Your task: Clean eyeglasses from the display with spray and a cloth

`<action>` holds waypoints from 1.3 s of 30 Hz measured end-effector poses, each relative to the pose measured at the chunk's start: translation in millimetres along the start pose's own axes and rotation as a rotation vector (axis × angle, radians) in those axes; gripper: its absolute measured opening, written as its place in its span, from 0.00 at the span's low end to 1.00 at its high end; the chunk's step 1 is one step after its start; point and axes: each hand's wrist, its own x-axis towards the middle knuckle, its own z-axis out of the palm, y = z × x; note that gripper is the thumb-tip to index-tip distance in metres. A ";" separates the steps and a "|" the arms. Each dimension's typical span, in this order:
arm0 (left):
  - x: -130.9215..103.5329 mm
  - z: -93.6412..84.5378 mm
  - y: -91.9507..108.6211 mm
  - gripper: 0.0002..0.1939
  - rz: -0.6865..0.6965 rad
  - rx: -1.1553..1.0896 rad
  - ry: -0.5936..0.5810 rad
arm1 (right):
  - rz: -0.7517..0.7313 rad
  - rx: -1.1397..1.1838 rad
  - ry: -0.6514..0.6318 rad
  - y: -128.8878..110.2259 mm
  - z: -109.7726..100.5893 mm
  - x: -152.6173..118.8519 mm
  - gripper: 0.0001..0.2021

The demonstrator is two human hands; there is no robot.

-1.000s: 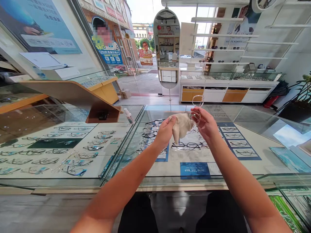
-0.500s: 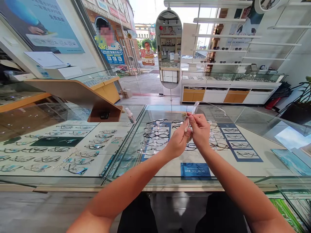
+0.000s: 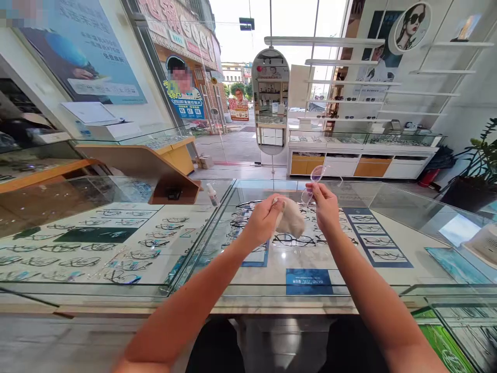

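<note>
My left hand (image 3: 265, 216) is closed on a crumpled beige cloth (image 3: 292, 218), which hangs from the fingers over the glass counter. To its right, my right hand (image 3: 325, 203) pinches a pair of clear-framed eyeglasses (image 3: 317, 174) by the frame. One lens points up above the fingers and the other hangs below them; a thin temple arm reaches out to the right. Cloth and eyeglasses are apart. Beneath both hands, inside the counter, lie rows of eyeglass frames (image 3: 295, 240), partly hidden by the hands and cloth.
The glass display counter (image 3: 248, 303) spans the front. A small spray bottle (image 3: 212, 195) stands on it at left, near a brown tilted stand (image 3: 155, 166). A blue card (image 3: 309, 281) lies near the front. Beyond are an oval mirror (image 3: 271, 103) and a low cabinet (image 3: 345, 161).
The hands have parted: the left has drawn left with the cloth, the right holds the eyeglasses up. The cloth now hangs loose from the left hand. The camera view has tilted up slightly.
</note>
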 end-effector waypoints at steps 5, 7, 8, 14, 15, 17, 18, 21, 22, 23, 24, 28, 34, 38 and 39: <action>-25.1 -71.8 0.3 0.26 -0.075 0.207 0.045 | 0.223 0.196 -0.207 -12.6 -2.6 1.1 0.16; -40.2 -104.5 -10.8 0.26 -0.175 0.327 0.098 | 0.300 0.256 -0.310 -16.6 -4.7 1.5 0.15; -47.9 -120.2 -18.6 0.25 -0.186 0.407 0.128 | 0.327 0.272 -0.356 -17.7 -5.7 1.7 0.15; -87.4 -184.4 -80.5 0.22 -0.303 0.770 0.153 | 0.355 0.296 -0.508 -18.1 -9.1 1.2 0.13; -92.4 -189.2 -90.6 0.22 -0.318 0.813 0.121 | 0.356 0.296 -0.525 -18.0 -9.4 0.9 0.13; -100.7 -194.7 -108.4 0.22 -0.338 0.889 0.040 | 0.362 0.290 -0.548 -18.0 -9.9 0.5 0.13; -103.6 -196.0 -115.5 0.21 -0.333 0.917 -0.005 | 0.363 0.286 -0.553 -18.0 -10.2 0.4 0.12; -104.6 -195.5 -126.9 0.19 -0.199 1.054 -0.021 | 0.350 0.264 -0.561 -18.2 -11.1 0.3 0.12; -101.7 -193.6 -126.6 0.18 -0.103 1.119 0.009 | 0.342 0.259 -0.564 -18.4 -11.3 0.3 0.11; -96.9 -190.3 -124.0 0.17 0.009 1.182 0.049 | 0.335 0.254 -0.569 -18.7 -11.4 0.2 0.11; -90.5 -185.3 -119.2 0.15 0.131 1.232 0.084 | 0.330 0.249 -0.575 -19.1 -11.5 0.1 0.11; -51.4 -146.1 -83.1 0.14 0.441 1.204 0.156 | 0.320 0.228 -0.623 -22.1 -10.8 -0.9 0.11; 24.6 -66.7 -29.3 0.22 0.861 0.952 0.176 | 0.257 0.142 -0.687 -29.6 -13.1 0.1 0.13; 61.6 -30.5 -23.5 0.44 0.935 0.769 0.107 | 0.223 0.098 -0.712 -34.7 -18.8 3.3 0.13; 65.4 -23.8 -25.9 0.44 0.921 0.734 0.108 | 0.221 0.089 -0.721 -35.5 -19.8 4.0 0.12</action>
